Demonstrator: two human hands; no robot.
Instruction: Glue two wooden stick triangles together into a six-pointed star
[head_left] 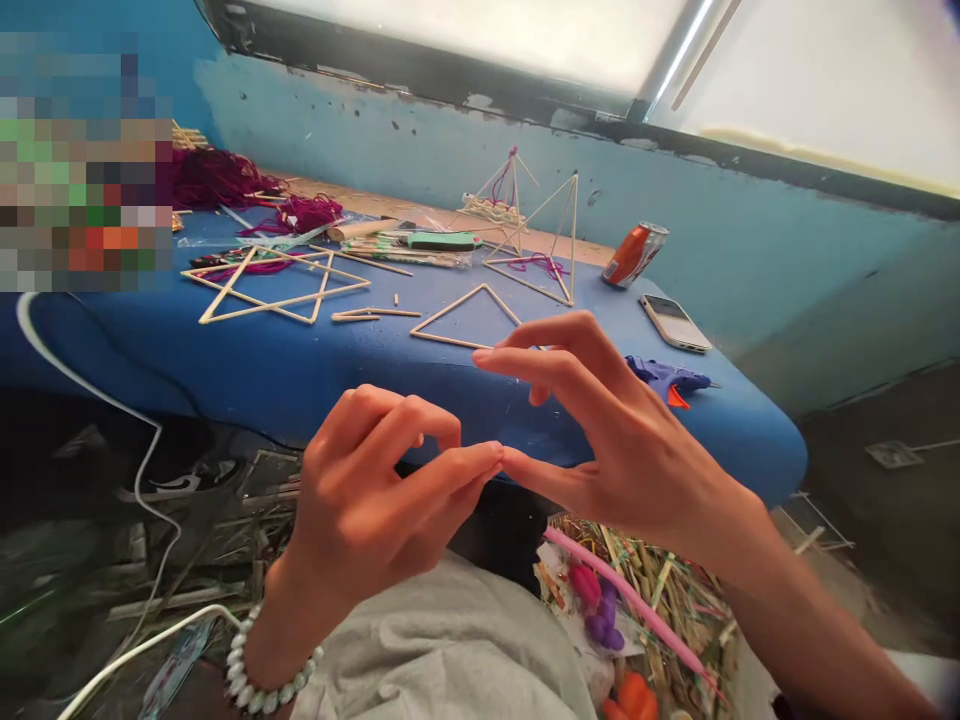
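My left hand (375, 495), with a white bead bracelet on its wrist, is raised in front of the blue table (300, 365), its fingers curled and its fingertips pressed against the thumb of my right hand (600, 420). My right hand's fingers are bent and partly spread above. Nothing that I can make out shows between the touching fingertips. Just behind my hands a flat stick triangle (465, 318) lies on the table. Farther left lies a flat star of sticks (274, 285). Two upright stick pyramids (536, 240) stand at the back.
An orange can (634, 254) lies on its side next to a phone (675, 322). A blue glue gun (664, 378) rests at the table's right edge. Purple yarn (225, 180) is heaped at the back left. Sticks and scraps litter the floor (660, 590). A white cable (142, 470) hangs at left.
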